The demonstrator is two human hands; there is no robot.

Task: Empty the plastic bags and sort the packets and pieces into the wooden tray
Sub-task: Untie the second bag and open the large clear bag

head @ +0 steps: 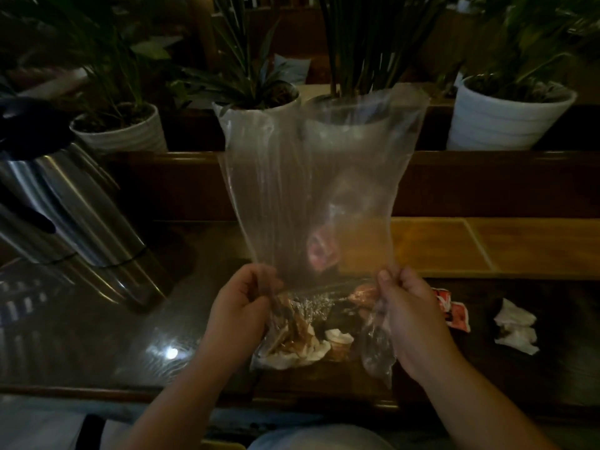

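Observation:
I hold a clear plastic bag point(311, 177) upright in front of me, stretched between both hands. My left hand point(242, 303) pinches its lower left edge and my right hand point(410, 306) pinches its lower right edge. A reddish packet point(319, 251) shows through the bag's lower part; whether it is inside the bag or behind it I cannot tell. Below my hands lies a crumpled bag with brown and white pieces point(298, 336) on the dark table. The wooden tray point(487, 245) lies flat to the right, behind the bag. A red-and-white packet point(453, 310) rests near my right wrist.
A steel thermos point(71, 216) leans at the left. Crumpled white paper point(516, 326) lies at the right. White plant pots point(506, 115) line the ledge beyond the table. The table's front edge point(194, 393) runs just above my lap.

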